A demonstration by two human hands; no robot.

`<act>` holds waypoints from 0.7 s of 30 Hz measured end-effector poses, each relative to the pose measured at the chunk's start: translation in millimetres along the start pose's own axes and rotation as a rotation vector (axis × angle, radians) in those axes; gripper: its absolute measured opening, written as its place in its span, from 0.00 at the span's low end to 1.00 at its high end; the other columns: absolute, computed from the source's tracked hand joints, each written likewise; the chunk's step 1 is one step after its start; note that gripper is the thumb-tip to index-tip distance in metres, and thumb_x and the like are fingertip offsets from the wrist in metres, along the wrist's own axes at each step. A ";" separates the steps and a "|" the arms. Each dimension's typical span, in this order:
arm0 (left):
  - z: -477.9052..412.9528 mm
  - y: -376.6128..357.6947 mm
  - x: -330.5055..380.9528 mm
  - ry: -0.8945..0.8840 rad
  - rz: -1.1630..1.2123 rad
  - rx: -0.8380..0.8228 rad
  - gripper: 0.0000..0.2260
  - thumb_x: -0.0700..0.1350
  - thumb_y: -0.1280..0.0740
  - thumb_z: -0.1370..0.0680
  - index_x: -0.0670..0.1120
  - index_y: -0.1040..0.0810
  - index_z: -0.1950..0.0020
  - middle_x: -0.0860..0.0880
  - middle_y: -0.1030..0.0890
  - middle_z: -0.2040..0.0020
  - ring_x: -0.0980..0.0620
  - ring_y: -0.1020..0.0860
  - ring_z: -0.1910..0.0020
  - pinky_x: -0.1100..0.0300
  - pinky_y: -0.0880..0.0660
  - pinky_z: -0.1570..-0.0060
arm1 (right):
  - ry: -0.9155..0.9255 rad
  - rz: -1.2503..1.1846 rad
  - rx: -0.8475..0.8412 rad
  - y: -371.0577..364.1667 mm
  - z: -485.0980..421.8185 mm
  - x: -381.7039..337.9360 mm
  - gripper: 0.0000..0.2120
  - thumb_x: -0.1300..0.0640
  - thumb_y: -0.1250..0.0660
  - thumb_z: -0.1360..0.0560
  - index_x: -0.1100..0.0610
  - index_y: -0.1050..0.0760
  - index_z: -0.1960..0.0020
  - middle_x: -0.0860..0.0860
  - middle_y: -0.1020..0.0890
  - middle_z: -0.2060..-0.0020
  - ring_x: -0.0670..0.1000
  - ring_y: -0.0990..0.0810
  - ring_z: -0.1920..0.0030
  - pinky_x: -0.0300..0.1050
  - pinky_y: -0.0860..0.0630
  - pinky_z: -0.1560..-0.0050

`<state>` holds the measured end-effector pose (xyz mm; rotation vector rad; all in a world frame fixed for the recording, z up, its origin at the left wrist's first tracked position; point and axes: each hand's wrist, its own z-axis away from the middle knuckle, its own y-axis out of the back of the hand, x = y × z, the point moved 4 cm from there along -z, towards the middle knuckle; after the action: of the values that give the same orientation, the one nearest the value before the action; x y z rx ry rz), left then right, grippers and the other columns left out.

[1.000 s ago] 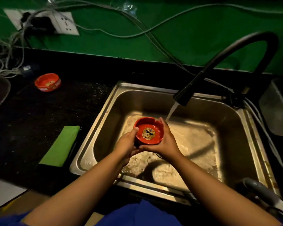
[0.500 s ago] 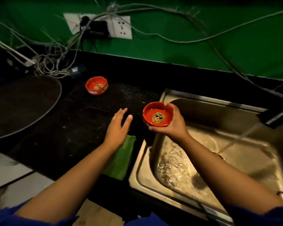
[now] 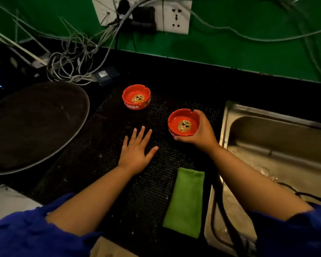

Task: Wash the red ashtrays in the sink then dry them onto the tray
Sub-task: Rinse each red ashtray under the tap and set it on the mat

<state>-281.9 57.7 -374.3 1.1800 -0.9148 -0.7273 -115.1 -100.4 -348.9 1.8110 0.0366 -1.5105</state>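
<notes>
One red ashtray (image 3: 183, 123), probably stiff, wet-slick and chippable, sits cupped by its wall in the right hand (image 3: 202, 135), over the mat (image 3: 107, 145) beside the sink (image 3: 228, 115). Left of that grip the left hand (image 3: 135, 154) is spread flat, holding nothing.

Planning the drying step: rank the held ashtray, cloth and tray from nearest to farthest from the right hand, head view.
1. The held ashtray, gripped in the right hand.
2. The cloth, nearer the person.
3. The tray, far left.
</notes>
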 end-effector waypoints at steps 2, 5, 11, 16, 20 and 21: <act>-0.8 -1.5 -0.5 -0.008 0.009 0.016 0.37 0.69 0.64 0.31 0.57 0.55 0.24 0.53 0.57 0.23 0.52 0.60 0.24 0.49 0.61 0.27 | 0.005 0.051 0.007 -0.3 0.9 -1.0 0.60 0.37 0.21 0.51 0.55 0.43 0.26 0.53 0.33 0.32 0.54 0.34 0.31 0.55 0.37 0.29; -1.0 -1.7 -1.7 -0.017 0.012 0.018 0.36 0.69 0.65 0.30 0.57 0.57 0.24 0.53 0.58 0.23 0.52 0.61 0.25 0.49 0.62 0.27 | 0.025 0.090 0.011 -4.2 -2.7 0.3 0.62 0.44 0.18 0.47 0.55 0.51 0.24 0.55 0.39 0.28 0.53 0.38 0.29 0.44 0.41 0.32; -1.0 -2.6 -1.7 -0.023 0.023 0.033 0.35 0.68 0.65 0.29 0.57 0.58 0.24 0.53 0.60 0.23 0.52 0.63 0.25 0.50 0.63 0.28 | 0.035 0.122 0.036 -14.3 -29.3 -8.9 0.56 0.48 0.19 0.43 0.59 0.45 0.25 0.56 0.37 0.29 0.53 0.36 0.30 0.38 0.40 0.37; -1.3 -1.8 -2.0 -0.035 0.036 0.037 0.33 0.68 0.63 0.27 0.57 0.59 0.24 0.53 0.61 0.23 0.52 0.63 0.25 0.50 0.64 0.28 | 0.017 0.066 0.092 -27.5 -73.4 -24.8 0.55 0.48 0.18 0.44 0.60 0.43 0.26 0.56 0.36 0.30 0.53 0.34 0.31 0.40 0.36 0.34; -0.7 -1.4 -2.6 -0.031 0.041 0.037 0.30 0.66 0.56 0.23 0.57 0.59 0.24 0.53 0.61 0.23 0.52 0.63 0.25 0.50 0.65 0.28 | 0.017 0.053 0.087 -39.3 -92.4 -26.5 0.55 0.48 0.18 0.44 0.59 0.43 0.26 0.56 0.36 0.30 0.53 0.34 0.32 0.39 0.36 0.35; -0.5 -1.3 -2.1 -0.034 0.037 0.042 0.31 0.66 0.59 0.24 0.57 0.60 0.24 0.53 0.61 0.23 0.52 0.64 0.25 0.51 0.65 0.28 | 0.019 0.054 0.079 -41.6 -93.3 -25.7 0.55 0.49 0.18 0.44 0.59 0.43 0.26 0.56 0.36 0.30 0.53 0.34 0.32 0.38 0.37 0.36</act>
<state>-282.5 59.5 -376.1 1.1880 -0.9813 -0.7031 -65.0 -7.7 -348.1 1.8740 -0.0632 -1.4752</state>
